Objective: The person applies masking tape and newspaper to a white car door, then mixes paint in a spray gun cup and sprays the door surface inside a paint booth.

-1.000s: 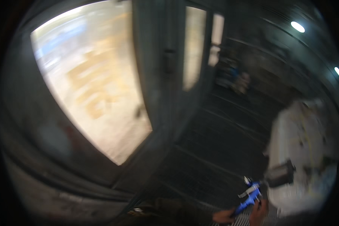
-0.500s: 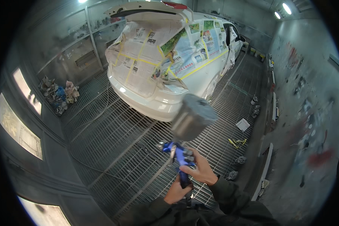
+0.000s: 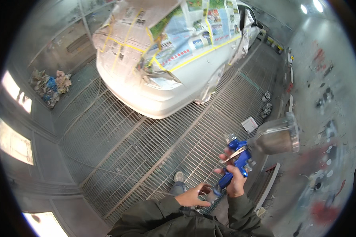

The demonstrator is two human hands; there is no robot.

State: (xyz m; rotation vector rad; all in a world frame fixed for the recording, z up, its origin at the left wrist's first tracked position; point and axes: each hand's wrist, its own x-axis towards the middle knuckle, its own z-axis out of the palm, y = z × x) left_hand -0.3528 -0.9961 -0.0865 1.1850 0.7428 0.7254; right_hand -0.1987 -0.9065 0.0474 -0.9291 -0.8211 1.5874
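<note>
A blue spray gun (image 3: 237,156) with a large, partly see-through paint cup (image 3: 277,136) is in my right hand (image 3: 236,182). The right palm and thumb wrap its handle, and some fingers reach up by the metal trigger. The gun is tilted, its cup leaning to the right and its nozzle to the upper left. My left hand (image 3: 194,196) has its fingers and thumb curled about the hose fitting (image 3: 213,195) below the handle. Ahead stands a white car (image 3: 146,98), its rear and side windows covered with newspaper (image 3: 178,51) and yellow tape.
Slatted metal grating (image 3: 146,146) covers the floor, with an air hose (image 3: 83,112) lying across it at left. Crumpled paper (image 3: 51,87) is heaped by the left wall. A white card (image 3: 249,125) and a paint-stained wall (image 3: 320,158) are at right. My shoe (image 3: 179,176) shows below.
The spray gun has swung right and its cup tipped over to the right. My right hand has shifted onto the handle; my left hand has slid down to the fitting. The view has moved too.
</note>
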